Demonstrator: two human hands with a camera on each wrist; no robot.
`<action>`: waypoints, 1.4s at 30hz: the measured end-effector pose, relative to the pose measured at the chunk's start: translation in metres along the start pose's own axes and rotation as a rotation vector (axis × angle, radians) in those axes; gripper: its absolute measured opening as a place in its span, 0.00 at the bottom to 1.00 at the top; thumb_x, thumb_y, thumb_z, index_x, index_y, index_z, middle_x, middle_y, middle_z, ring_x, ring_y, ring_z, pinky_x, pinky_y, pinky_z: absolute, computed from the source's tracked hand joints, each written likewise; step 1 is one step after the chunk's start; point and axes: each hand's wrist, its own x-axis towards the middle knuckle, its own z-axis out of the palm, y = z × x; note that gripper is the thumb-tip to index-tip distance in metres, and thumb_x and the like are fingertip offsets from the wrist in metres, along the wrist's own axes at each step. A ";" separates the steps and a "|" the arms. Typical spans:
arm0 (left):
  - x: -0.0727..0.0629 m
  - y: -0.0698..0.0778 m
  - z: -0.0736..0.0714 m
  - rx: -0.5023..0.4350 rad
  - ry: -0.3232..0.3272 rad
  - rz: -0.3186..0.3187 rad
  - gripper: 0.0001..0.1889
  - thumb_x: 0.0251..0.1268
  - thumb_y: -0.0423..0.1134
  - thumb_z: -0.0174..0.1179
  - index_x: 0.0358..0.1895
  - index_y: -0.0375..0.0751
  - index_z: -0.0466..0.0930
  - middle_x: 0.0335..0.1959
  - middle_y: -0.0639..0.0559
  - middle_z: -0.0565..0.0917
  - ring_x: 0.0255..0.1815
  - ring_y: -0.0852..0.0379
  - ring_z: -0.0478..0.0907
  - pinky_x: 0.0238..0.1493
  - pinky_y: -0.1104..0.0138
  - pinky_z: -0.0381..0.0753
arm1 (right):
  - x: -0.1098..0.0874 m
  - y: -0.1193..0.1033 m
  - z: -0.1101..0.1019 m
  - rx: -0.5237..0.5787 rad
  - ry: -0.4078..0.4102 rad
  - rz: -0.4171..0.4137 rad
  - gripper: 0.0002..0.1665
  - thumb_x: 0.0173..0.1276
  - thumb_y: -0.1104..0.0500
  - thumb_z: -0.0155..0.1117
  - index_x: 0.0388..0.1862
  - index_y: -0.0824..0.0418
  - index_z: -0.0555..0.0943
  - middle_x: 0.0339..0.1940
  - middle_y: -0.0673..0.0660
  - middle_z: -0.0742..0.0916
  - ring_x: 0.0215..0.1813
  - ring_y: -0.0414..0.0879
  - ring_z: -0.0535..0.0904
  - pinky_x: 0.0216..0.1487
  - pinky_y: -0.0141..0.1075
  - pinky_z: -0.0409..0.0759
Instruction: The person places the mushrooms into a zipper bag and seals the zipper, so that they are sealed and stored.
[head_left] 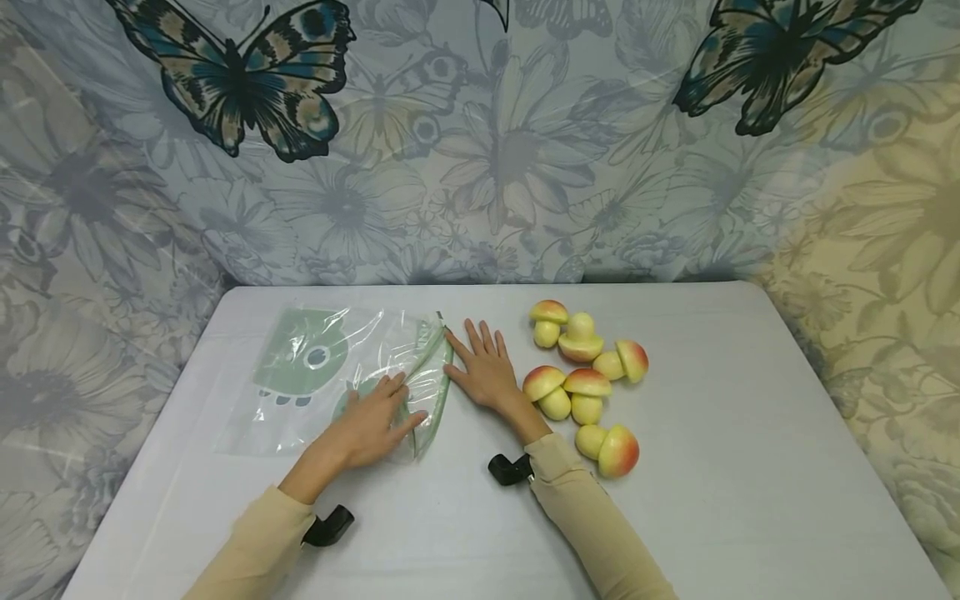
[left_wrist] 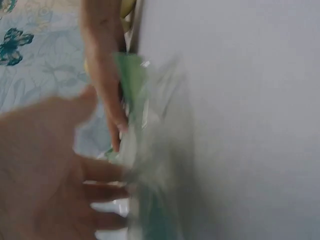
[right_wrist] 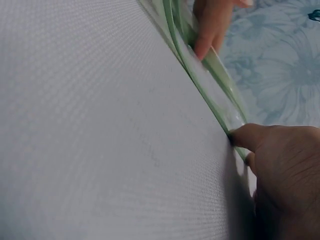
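Observation:
A clear zip bag [head_left: 382, 333] with a green printed figure lies flat on the white table, its green-edged opening toward the right. My left hand [head_left: 372, 427] rests on the bag near that opening, fingers spread. In the left wrist view the left hand [left_wrist: 55, 170] is blurred, its fingertips against the plastic. My right hand [head_left: 487, 375] lies with straight, spread fingers beside the opening. The thumb and index fingertip are right at the bag's edge; the right wrist view shows the right hand's thumb [right_wrist: 250, 136] touching the green rim. Both hands have nothing gripped.
Several yellow toy mushrooms [head_left: 588, 383] with reddish caps lie in a loose group just right of the right hand and wrist. The white table [head_left: 750, 467] ends at a wall of floral and butterfly cloth [head_left: 517, 175]. A black wrist camera [head_left: 330, 527] sits under the left sleeve.

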 end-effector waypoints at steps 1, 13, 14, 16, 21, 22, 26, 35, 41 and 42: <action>0.002 0.002 0.001 0.010 0.021 -0.004 0.38 0.68 0.60 0.56 0.64 0.26 0.70 0.72 0.33 0.63 0.71 0.28 0.58 0.58 0.26 0.55 | 0.000 0.000 0.000 -0.001 0.002 -0.001 0.36 0.77 0.40 0.45 0.79 0.50 0.57 0.81 0.61 0.51 0.81 0.58 0.37 0.77 0.52 0.32; 0.020 0.011 -0.013 0.124 -0.165 -0.033 0.55 0.43 0.58 0.74 0.77 0.46 0.56 0.78 0.30 0.46 0.74 0.24 0.43 0.54 0.21 0.51 | 0.004 0.004 0.005 -0.023 -0.026 0.002 0.37 0.77 0.38 0.41 0.80 0.49 0.54 0.81 0.59 0.48 0.80 0.56 0.34 0.76 0.50 0.29; 0.021 0.013 -0.015 0.141 -0.186 -0.035 0.55 0.43 0.58 0.74 0.77 0.44 0.56 0.78 0.31 0.46 0.74 0.24 0.43 0.54 0.21 0.52 | 0.004 0.004 0.005 -0.013 -0.021 -0.002 0.37 0.77 0.39 0.42 0.80 0.49 0.55 0.81 0.59 0.48 0.80 0.56 0.34 0.76 0.50 0.30; 0.022 0.017 -0.017 0.183 -0.218 -0.051 0.57 0.44 0.59 0.73 0.76 0.37 0.55 0.78 0.31 0.45 0.75 0.25 0.43 0.55 0.22 0.52 | 0.003 0.003 0.004 0.002 -0.011 -0.009 0.36 0.77 0.40 0.44 0.79 0.51 0.56 0.81 0.60 0.49 0.80 0.57 0.35 0.76 0.51 0.31; 0.021 0.021 -0.018 0.244 -0.191 -0.126 0.64 0.41 0.60 0.75 0.74 0.22 0.49 0.77 0.29 0.44 0.75 0.27 0.44 0.55 0.22 0.51 | 0.001 0.002 0.003 -0.007 -0.004 -0.015 0.36 0.77 0.41 0.45 0.79 0.50 0.57 0.81 0.61 0.50 0.80 0.58 0.37 0.76 0.51 0.32; 0.021 0.021 -0.017 0.249 -0.174 -0.132 0.65 0.40 0.60 0.76 0.74 0.21 0.49 0.78 0.30 0.43 0.76 0.28 0.44 0.55 0.22 0.51 | 0.001 0.001 0.003 -0.013 -0.007 -0.013 0.36 0.77 0.40 0.44 0.79 0.49 0.56 0.81 0.61 0.50 0.80 0.58 0.37 0.77 0.51 0.31; 0.017 0.018 -0.015 0.243 -0.097 -0.105 0.66 0.38 0.59 0.77 0.74 0.22 0.49 0.78 0.30 0.40 0.76 0.28 0.44 0.55 0.22 0.52 | -0.001 0.000 0.001 -0.016 -0.011 -0.010 0.36 0.77 0.40 0.44 0.79 0.49 0.57 0.81 0.61 0.50 0.81 0.58 0.37 0.77 0.51 0.32; 0.006 -0.008 0.001 0.108 0.116 -0.027 0.66 0.35 0.58 0.80 0.75 0.26 0.50 0.79 0.32 0.36 0.76 0.28 0.44 0.56 0.25 0.57 | -0.002 0.002 0.000 -0.032 -0.011 -0.016 0.35 0.77 0.40 0.43 0.78 0.48 0.59 0.81 0.61 0.50 0.81 0.57 0.36 0.77 0.51 0.31; -0.002 -0.019 0.009 -0.007 0.169 -0.023 0.65 0.39 0.61 0.77 0.76 0.30 0.49 0.79 0.33 0.34 0.76 0.28 0.42 0.59 0.25 0.53 | -0.001 0.003 0.000 -0.028 -0.011 -0.024 0.35 0.76 0.38 0.46 0.77 0.48 0.61 0.81 0.60 0.49 0.80 0.58 0.36 0.76 0.51 0.31; -0.003 -0.020 0.010 -0.017 0.177 -0.023 0.65 0.39 0.61 0.76 0.76 0.30 0.49 0.79 0.33 0.34 0.76 0.28 0.42 0.59 0.25 0.52 | -0.001 0.003 -0.001 -0.030 -0.010 -0.026 0.36 0.75 0.37 0.47 0.77 0.48 0.62 0.81 0.60 0.50 0.80 0.58 0.36 0.76 0.52 0.31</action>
